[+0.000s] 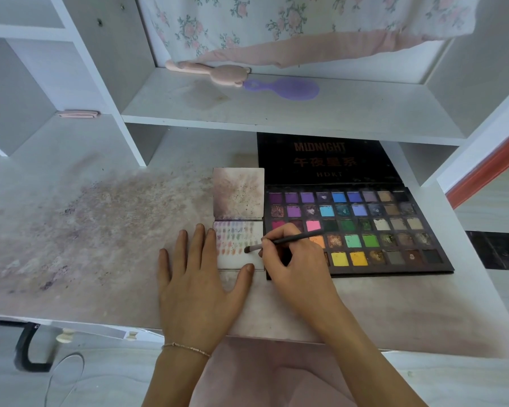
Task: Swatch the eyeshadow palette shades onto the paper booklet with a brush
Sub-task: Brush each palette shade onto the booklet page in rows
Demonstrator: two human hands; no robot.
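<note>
Two hands: flat left (pixel 196 284) steadies smudged booklet (pixel 238 242); right (pixel 294 259) pinches slim brush (pixel 279 241).

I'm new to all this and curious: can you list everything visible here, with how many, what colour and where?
Palette: one, black, open, many coloured pans, desk right.
Booklet: one, white, stained, open, left of palette.
Brush: one, dark handle, tip on booklet's lower page.
Pink brush: one, pink, upper shelf.
Purple brush: one, purple, beside the pink one.
Cloth: one, floral with pink hem, hanging above shelf.
Desk: one, white, powder-stained.
Left hand: flat, fingertips on booklet's left edge.
Right hand: holds brush.
</note>
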